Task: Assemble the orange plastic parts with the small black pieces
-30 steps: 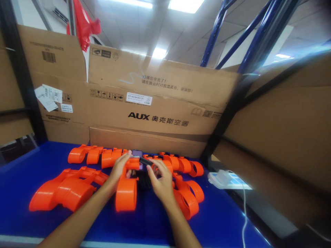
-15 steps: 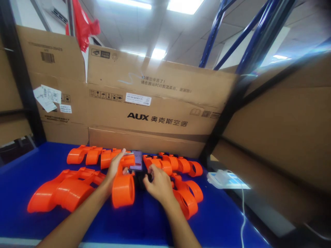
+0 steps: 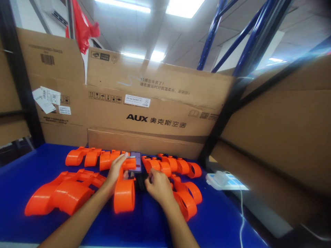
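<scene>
An orange plastic part with a wide ring [image 3: 124, 196] at its near end is gripped by my left hand [image 3: 116, 172], held a little above the blue table. My right hand [image 3: 159, 186] is closed, its fingers pinched at small black pieces [image 3: 141, 182] that lie between the two hands. What the pinch holds is hidden. Behind the left fingertips a phone [image 3: 139, 162] with a lit screen stands or lies at the back. Close to my right hand sit orange ringed parts [image 3: 187, 203], some with black pieces on them.
More orange parts [image 3: 73, 196] lie at the left, and a row of them [image 3: 93, 156] runs along the back. A cardboard wall [image 3: 155, 113] closes off the blue table [image 3: 144, 230]. A power strip [image 3: 227, 181] with a white cable is at the right, by a dark frame post [image 3: 219, 120].
The orange part in my left hand has turned slightly and its ring sits a little lower. My right hand stays almost in place, its fingers drawn slightly closer together.
</scene>
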Available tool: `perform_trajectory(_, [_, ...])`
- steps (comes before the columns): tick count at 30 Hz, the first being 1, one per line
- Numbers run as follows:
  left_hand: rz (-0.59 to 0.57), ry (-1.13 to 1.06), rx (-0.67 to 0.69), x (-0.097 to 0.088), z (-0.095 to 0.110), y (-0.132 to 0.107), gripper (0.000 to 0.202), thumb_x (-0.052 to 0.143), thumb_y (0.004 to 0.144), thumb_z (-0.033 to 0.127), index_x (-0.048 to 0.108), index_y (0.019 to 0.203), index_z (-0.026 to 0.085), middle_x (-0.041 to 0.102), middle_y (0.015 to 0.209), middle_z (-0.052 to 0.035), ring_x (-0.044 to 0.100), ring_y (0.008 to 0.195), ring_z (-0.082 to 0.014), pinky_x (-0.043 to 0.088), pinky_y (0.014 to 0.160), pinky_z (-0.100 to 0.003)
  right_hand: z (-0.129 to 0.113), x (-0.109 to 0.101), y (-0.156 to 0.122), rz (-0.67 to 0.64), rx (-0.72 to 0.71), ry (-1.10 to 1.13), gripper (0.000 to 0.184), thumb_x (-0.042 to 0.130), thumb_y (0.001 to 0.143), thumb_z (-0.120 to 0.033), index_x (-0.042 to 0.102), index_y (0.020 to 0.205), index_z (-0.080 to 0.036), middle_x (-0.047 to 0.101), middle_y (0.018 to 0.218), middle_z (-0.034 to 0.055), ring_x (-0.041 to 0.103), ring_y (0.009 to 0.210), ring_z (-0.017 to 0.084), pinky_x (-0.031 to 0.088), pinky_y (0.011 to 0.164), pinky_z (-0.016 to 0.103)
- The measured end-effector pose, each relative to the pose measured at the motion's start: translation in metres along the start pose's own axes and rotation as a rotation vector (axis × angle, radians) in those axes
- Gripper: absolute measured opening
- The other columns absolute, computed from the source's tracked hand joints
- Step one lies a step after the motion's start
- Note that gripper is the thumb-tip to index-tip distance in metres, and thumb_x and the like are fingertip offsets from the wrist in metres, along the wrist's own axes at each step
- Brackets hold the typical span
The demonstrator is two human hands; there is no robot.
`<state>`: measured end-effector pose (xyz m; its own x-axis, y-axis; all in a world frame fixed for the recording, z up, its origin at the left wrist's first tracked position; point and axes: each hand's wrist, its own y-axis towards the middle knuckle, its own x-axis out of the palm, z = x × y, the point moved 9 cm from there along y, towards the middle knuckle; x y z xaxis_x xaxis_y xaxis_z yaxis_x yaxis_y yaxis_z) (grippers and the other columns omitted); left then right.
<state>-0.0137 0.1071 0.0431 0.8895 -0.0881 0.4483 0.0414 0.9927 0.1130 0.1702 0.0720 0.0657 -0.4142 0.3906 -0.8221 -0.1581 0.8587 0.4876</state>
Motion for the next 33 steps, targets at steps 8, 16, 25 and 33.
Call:
perform_trajectory(8, [-0.008,0.136,0.082,0.005,0.005,-0.005,0.045,0.067,0.078,0.063,0.059,0.077,0.019,0.049,0.040,0.0055,0.040,0.030,-0.0092,0.030,0.035,-0.021,0.005,-0.006,0.002,0.056,0.032,0.070,0.010,0.062,0.078,-0.015,0.059,0.072,-0.022,0.063,0.064,0.0020,0.059,0.061,0.019,0.031,0.052,0.026])
perform_trajectory(16, [-0.099,0.228,0.129,0.022,0.002,-0.013,0.041,0.065,0.082,0.060,0.059,0.089,0.020,0.053,0.055,0.0063,0.041,0.036,-0.0066,0.028,0.035,-0.018,-0.028,-0.016,-0.004,0.052,-0.173,0.720,0.041,0.053,0.097,-0.033,0.052,0.136,-0.023,0.069,0.097,0.0051,0.055,0.059,0.014,0.043,0.053,0.026])
perform_trajectory(25, [-0.269,0.281,0.060,0.040,-0.013,-0.022,0.035,0.072,0.081,0.050,0.059,0.095,0.020,0.055,0.064,0.0051,0.044,0.042,-0.0065,0.034,0.044,-0.020,-0.014,-0.004,0.004,0.107,0.008,1.028,0.023,0.065,0.091,-0.042,0.070,0.094,-0.019,0.067,0.080,0.0041,0.062,0.071,0.018,0.049,0.064,0.028])
perform_trajectory(33, [-0.254,0.159,0.111,0.048,0.002,-0.030,0.038,0.080,0.075,0.038,0.063,0.101,0.017,0.056,0.062,0.0047,0.046,0.050,-0.0071,0.034,0.051,-0.019,-0.001,-0.009,0.008,0.158,0.060,1.140,0.024,0.069,0.087,-0.043,0.069,0.094,-0.019,0.070,0.088,0.0057,0.065,0.082,0.021,0.053,0.074,0.031])
